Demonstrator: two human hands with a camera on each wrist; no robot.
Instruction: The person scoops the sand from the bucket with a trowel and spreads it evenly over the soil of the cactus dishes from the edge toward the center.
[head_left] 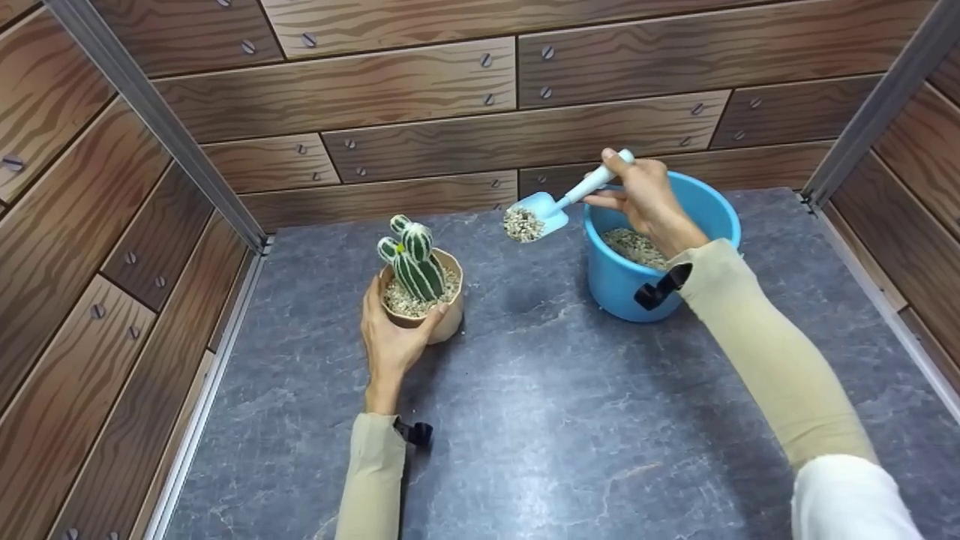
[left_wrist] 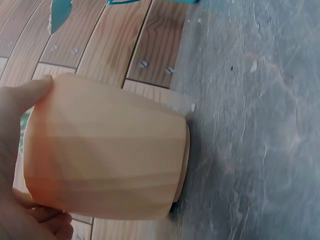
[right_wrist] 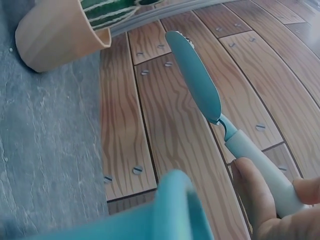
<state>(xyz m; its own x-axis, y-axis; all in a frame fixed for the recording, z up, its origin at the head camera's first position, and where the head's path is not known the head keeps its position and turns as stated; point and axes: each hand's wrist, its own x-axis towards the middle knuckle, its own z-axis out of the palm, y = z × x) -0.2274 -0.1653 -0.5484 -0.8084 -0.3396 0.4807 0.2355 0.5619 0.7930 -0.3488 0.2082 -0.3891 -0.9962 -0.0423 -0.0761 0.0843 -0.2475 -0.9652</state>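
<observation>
My left hand [head_left: 395, 337] grips the near side of a beige plant pot [head_left: 448, 325], thumb and fingers spread around its rim. In the pot a green cactus with white stripes [head_left: 417, 270] stands in pale gravel [head_left: 405, 301]. My right hand [head_left: 646, 196] holds a light blue hand trowel [head_left: 555, 216] by its pale handle, between thumb and fingers. A heap of gravel [head_left: 523, 225] lies on the trowel's blade, which is in the air between the pot and a blue bucket [head_left: 626, 289]. In the left wrist view the pot [left_wrist: 105, 150] stands on the grey surface.
The bucket stands at the back right beneath my right forearm, with more gravel [head_left: 634, 247] inside. Wood-patterned walls [head_left: 420, 97] with metal corner posts enclose the grey marbled table [head_left: 525, 420] at the back and both sides.
</observation>
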